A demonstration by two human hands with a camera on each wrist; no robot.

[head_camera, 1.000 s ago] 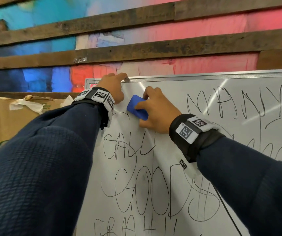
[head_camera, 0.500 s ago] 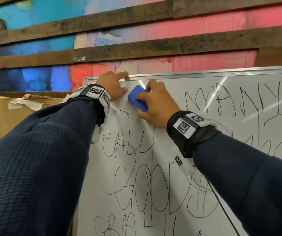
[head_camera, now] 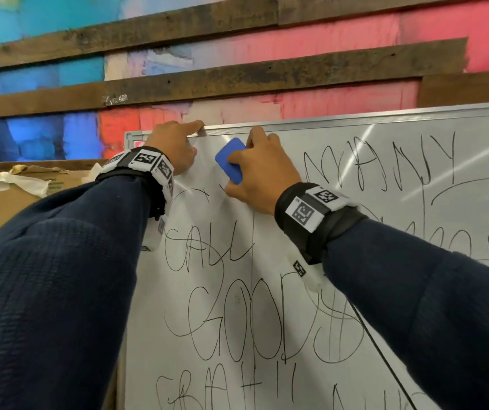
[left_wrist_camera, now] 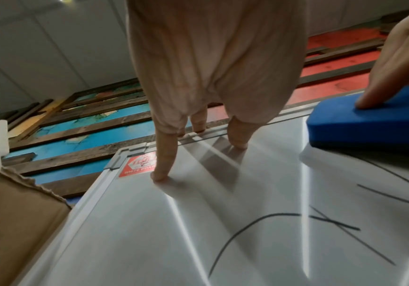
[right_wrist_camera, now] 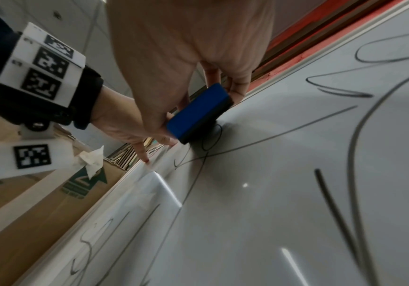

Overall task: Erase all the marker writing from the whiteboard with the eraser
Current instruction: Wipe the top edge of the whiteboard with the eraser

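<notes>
Change: my right hand, fingers curled round the blue foam eraser, has slid up near the frame
Left hand: straight fingers brace the white whiteboard
Meaning: I judge most writing remains

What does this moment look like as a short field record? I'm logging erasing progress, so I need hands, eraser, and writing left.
right hand: grips the blue eraser, pressed flat on the whiteboard near its top edge
left hand: fingertips braced on the board's top left corner, holding nothing
erased: only a small patch around the eraser looks clean
writing left: black marker writing across most of the board
beside board: cardboard box to the left
</notes>
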